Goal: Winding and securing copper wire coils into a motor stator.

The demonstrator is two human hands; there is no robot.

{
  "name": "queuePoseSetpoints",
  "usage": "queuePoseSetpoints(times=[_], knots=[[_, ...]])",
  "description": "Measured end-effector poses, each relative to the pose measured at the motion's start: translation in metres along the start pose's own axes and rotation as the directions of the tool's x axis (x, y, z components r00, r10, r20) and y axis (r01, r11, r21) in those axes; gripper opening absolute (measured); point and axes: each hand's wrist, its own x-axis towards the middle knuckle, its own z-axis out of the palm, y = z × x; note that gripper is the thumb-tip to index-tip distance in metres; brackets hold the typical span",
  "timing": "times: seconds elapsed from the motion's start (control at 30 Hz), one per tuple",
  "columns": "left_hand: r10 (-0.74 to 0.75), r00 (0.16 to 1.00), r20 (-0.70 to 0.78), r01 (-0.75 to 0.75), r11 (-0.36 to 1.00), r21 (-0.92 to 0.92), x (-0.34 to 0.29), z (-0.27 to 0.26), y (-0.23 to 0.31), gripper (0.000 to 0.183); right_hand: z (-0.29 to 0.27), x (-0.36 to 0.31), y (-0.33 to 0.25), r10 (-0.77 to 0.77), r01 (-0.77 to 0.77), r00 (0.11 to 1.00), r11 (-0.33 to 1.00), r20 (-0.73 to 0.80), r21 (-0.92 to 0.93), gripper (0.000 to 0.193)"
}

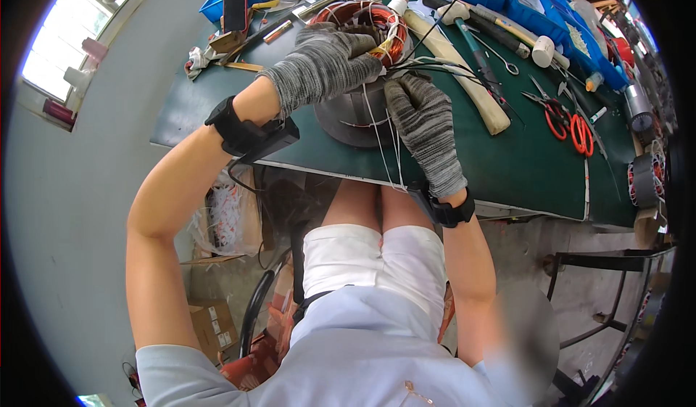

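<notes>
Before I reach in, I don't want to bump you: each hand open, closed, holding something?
Left hand: at the copper-wound coil; whether it grips cannot be told.
Right hand: fingers curled; whether anything is pinched cannot be told.

On your left hand [322, 70] and right hand [424, 128], upper middle of the frame, you wear streaked dark-and-light-grey knit gloves [284, 88]. Black wrist straps [228, 126] carry boxy black modules [274, 141]; a thin black cable [233, 171] loops beneath your left one. Your short-sleeved pale blue shirt [362, 356] meets white shorts [373, 258] at lower centre, with a delicate gold-coloured ornament [417, 394] near the bottom edge.
</notes>
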Motion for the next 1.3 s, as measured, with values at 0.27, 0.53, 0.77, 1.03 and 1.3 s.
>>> queuePoseSetpoints(times=[0.27,0.53,0.77,1.03,1.3], knots=[[0.517,0.856,-0.004,-0.5,0.829,0.252,0.014,0.004,-0.038,0.032,0.004,0.002,0.0,0.043,-0.043,0.999,0.999,0.029,0.011,0.017],[0.358,0.928,0.099,-0.37,0.871,0.323,-0.001,-0.016,-0.018,0.03,-0.01,-0.002,-0.012,-0.118,0.119,0.993,0.934,0.025,-0.337,0.017],[0.408,0.633,-0.658,-0.152,0.899,0.411,-0.009,-0.035,0.034,0.046,-0.037,0.05,-0.049,-0.558,0.528,0.815,0.826,-0.157,-0.197,0.033],[-0.003,0.86,-0.51,0.021,0.999,0.031,-0.009,0.037,0.018,0.056,-0.039,-0.026,0.021,-0.248,0.211,0.968,0.886,-0.038,-0.414,0.012],[0.017,0.885,-0.465,-0.002,0.999,0.032,-0.001,0.047,0.0,0.039,-0.073,-0.014,-0.023,-0.071,-0.045,0.955,0.924,0.286,0.38,0.03]])
